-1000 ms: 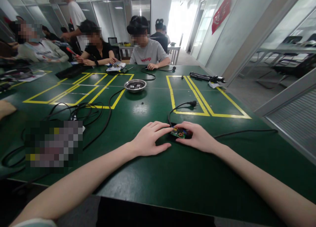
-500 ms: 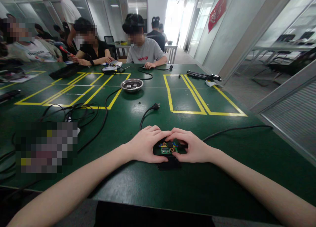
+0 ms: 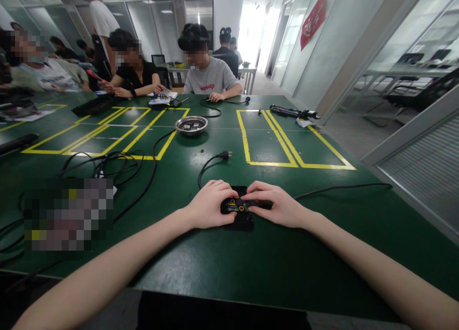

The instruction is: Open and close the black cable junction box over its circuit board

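My left hand (image 3: 210, 205) and my right hand (image 3: 278, 206) meet at the table's near middle, both closed on a small black power adapter (image 3: 239, 211) whose open top shows a green circuit board with coloured parts. The fingers of each hand curl over its ends. A loose black cover piece lies flat on the green table (image 3: 251, 268) under the adapter. A black cable with a plug (image 3: 225, 154) runs from the adapter's left side towards the far edge. Another cable (image 3: 344, 188) leads off to the right.
A metal bowl (image 3: 191, 125) with small parts stands mid-table among yellow tape rectangles (image 3: 267, 138). A tangle of black cables (image 3: 107, 165) lies at the left. A black tool (image 3: 292, 112) rests far right. Several people sit along the far side.
Both hands pulled the adapter leftwards from the right and nearer to me, then slid it a little further away. The plug and cable swung left with it.
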The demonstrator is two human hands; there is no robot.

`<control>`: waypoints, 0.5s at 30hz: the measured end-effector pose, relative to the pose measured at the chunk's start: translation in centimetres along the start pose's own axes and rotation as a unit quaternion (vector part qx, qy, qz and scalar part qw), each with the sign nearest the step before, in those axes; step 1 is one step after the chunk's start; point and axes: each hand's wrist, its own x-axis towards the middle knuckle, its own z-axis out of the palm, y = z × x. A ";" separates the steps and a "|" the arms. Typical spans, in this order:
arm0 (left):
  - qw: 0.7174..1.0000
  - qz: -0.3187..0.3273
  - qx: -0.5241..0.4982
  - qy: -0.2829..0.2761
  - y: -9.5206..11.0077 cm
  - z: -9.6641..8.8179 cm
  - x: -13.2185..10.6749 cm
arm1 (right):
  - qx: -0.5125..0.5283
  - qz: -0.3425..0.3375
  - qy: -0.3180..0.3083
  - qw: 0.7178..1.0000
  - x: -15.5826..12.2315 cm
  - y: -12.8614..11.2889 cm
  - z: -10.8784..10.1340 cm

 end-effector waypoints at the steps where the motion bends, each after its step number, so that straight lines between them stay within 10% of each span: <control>1: 1.000 -0.002 0.004 0.000 0.0 0.0 0.0 | -0.012 0.010 -0.006 1.000 -0.1 0.1 -0.4; 15: 0.996 -0.004 -0.061 0.061 -1.8 -0.1 0.3 | -0.103 0.034 0.035 0.993 0.1 1.2 0.7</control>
